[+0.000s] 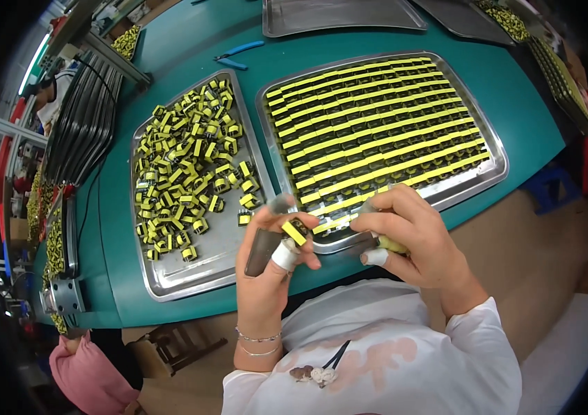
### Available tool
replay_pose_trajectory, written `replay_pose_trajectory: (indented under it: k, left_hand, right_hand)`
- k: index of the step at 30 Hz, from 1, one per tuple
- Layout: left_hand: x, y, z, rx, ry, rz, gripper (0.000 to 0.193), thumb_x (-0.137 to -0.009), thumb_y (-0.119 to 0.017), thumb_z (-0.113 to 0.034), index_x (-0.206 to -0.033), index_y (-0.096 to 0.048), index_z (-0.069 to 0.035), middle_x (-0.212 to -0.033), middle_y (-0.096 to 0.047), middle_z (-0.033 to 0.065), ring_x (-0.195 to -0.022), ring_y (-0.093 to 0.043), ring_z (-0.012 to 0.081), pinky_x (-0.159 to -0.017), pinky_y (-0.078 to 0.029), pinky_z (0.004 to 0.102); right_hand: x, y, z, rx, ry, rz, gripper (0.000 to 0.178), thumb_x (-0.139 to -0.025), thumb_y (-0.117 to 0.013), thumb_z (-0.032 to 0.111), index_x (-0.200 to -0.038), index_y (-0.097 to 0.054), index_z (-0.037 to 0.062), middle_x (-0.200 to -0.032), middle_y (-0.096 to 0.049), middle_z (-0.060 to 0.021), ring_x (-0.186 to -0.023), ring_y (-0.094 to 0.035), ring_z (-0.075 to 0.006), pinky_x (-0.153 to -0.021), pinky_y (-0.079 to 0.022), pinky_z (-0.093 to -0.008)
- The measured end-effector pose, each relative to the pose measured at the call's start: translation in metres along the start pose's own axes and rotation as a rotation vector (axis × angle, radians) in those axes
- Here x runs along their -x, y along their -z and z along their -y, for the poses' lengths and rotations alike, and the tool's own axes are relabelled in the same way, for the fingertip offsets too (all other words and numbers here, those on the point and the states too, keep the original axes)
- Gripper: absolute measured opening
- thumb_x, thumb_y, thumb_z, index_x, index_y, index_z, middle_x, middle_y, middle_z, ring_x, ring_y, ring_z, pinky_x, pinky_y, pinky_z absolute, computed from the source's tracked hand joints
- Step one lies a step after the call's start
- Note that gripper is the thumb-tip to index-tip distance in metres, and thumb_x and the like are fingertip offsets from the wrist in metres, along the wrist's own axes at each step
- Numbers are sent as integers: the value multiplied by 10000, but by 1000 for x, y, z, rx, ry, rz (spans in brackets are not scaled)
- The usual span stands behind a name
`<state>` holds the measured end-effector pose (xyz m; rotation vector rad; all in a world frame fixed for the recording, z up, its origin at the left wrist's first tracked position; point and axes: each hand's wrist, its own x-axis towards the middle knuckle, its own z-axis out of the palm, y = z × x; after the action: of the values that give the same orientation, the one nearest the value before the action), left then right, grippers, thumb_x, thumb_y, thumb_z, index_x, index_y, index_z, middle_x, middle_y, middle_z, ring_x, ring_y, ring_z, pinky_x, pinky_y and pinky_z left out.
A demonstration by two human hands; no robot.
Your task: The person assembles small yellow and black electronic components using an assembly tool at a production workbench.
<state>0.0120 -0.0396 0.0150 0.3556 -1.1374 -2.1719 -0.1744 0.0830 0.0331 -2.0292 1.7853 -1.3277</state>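
My left hand point(266, 256) holds a small black transformer point(296, 232) wrapped in yellow tape, between thumb and fingers. White tape wraps its thumb, and a dark grey patch lies across the palm. My right hand point(415, 238) is bent closed beside it, thumb also taped white. A yellowish thing point(392, 244) shows under its fingers, mostly hidden; its kind is unclear. Beyond my hands, a metal tray point(494, 155) bears even rows of such transformers point(377, 124). The left tray point(176, 282) carries a loose heap of them point(183, 166).
Blue-handled pliers point(238, 54) lie on the green table point(183, 41) behind the trays. Another metal tray point(342, 17) is at the far edge. Dark stacked trays point(83, 117) stand at the left. A blue stool point(549, 187) is at right, a person's pink sleeve point(90, 373) at lower left.
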Motion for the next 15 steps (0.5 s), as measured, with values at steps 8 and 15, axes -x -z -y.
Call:
replay_pose_trajectory:
  k: [8, 15]
  left_hand:
    - [-1, -17, 3, -86, 138, -96, 509, -848, -679, -190, -1241, -453, 41, -1133, -582, 231, -796, -636, 178, -624, -568, 278]
    - [-1, -12, 5, -56, 120, 11, 487, -887, -643, -173, -1273, -446, 49, -1160, -591, 249, -836, -627, 158, -670, -580, 282]
  right_hand:
    - [1, -2, -1, 51, -33, -47, 314, -646, -767, 171, -921, -662, 60, -807, -592, -64, -694, -550, -259, -622, -433, -350]
    - [2, -2, 1, 142, -17, -24, 324, -595, -742, 121, -905, -665, 67, -806, -579, -50, -699, -543, -252, -626, -426, -354]
